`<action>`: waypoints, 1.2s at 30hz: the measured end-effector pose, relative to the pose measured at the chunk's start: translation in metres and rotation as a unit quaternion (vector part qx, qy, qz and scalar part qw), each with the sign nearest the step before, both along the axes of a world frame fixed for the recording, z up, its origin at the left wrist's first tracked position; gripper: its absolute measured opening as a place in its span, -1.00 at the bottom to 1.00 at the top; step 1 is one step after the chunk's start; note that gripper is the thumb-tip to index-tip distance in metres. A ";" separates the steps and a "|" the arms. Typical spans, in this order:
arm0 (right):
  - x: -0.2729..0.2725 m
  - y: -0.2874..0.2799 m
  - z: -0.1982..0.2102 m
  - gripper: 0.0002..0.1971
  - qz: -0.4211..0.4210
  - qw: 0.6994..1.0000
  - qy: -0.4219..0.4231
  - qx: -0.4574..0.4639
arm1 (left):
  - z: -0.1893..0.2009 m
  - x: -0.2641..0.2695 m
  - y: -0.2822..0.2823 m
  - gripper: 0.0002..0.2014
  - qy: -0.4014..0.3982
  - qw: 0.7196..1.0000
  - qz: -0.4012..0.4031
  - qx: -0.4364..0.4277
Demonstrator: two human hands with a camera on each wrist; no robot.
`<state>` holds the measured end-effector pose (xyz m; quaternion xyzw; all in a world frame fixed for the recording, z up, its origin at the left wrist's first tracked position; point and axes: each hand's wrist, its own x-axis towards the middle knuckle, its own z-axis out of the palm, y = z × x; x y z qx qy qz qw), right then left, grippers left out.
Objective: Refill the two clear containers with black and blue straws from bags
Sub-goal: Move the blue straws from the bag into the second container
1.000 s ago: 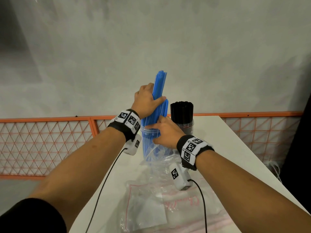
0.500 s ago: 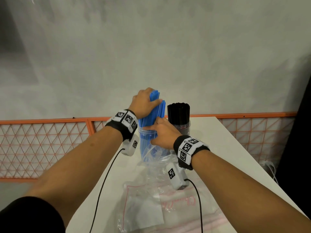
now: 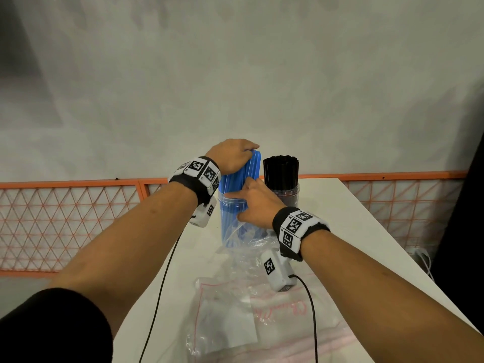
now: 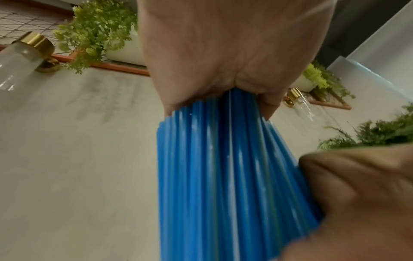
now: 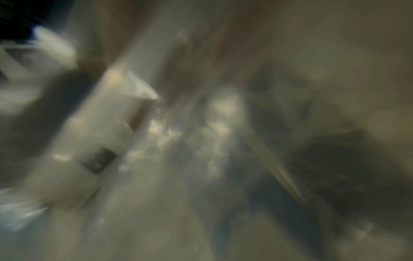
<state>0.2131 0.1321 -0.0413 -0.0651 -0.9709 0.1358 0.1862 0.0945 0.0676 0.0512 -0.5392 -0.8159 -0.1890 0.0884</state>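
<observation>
The bundle of blue plastic straws (image 3: 239, 176) has sunk deeper into the near clear cylindrical container (image 3: 230, 221); left hand (image 3: 231, 155) clasps its top, right hand (image 3: 255, 203) steadies the container, curled around it.

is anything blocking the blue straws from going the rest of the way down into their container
Nothing visible does. The blue straws already stand inside the clear container, the left hand on their tops and the right hand at the container's side. The black straws stand apart in the other container.
</observation>
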 end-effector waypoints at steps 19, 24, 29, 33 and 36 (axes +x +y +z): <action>-0.001 -0.001 -0.002 -0.39 0.005 1.000 0.009 0.017 | -0.022 0.010 0.006 -0.59 0.104 0.987 0.119 0.019; 0.016 -0.006 0.010 -0.32 0.021 1.000 -0.006 -0.019 | -0.027 0.009 0.007 -0.61 0.116 0.985 0.120 0.050; 0.055 -0.013 -0.005 -0.03 -0.004 0.989 -0.144 0.019 | -0.028 0.010 0.007 -0.59 0.121 0.984 0.115 0.065; 0.076 -0.017 -0.043 0.36 -0.014 0.915 -0.402 0.022 | -0.025 0.017 0.002 -0.57 0.106 0.986 0.113 0.054; 0.082 -0.024 -0.069 0.41 -0.019 0.880 -0.471 0.048 | -0.024 0.029 -0.003 -0.54 0.097 0.985 0.104 0.095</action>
